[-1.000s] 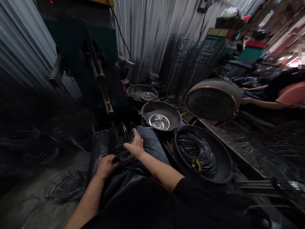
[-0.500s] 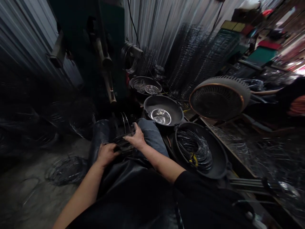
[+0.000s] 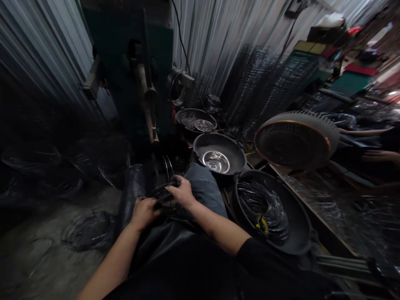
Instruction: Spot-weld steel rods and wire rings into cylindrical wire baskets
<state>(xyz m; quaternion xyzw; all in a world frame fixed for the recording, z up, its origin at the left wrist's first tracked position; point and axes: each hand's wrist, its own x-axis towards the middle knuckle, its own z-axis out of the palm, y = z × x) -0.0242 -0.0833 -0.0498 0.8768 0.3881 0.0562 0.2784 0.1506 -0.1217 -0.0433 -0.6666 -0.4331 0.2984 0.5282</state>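
Between my knees sits a round wire frame (image 3: 160, 189), its thin rings dark and partly lost in shadow. My left hand (image 3: 144, 214) is closed at its near left side, the fingertips hidden in the dark. On the right side, my right hand (image 3: 182, 191) has thumb and fingers bent together at the rings, closed on the wire. Two thin curved wires (image 3: 168, 166) rise just beyond my right fingers, close to the green machine.
Ahead stands a dark green machine (image 3: 118, 83) with a projecting bar. To the right are black pans: one holds a shiny metal bowl (image 3: 216, 162), another a wire coil (image 3: 262, 208) with yellow-handled pliers (image 3: 261, 223). A fan (image 3: 295, 139) stands behind. Wire loops (image 3: 89, 230) lie on the floor.
My right hand's fingers have drawn in from a wider spread to close on the wire. My left hand stays at the frame's left side. The view has shifted slightly.
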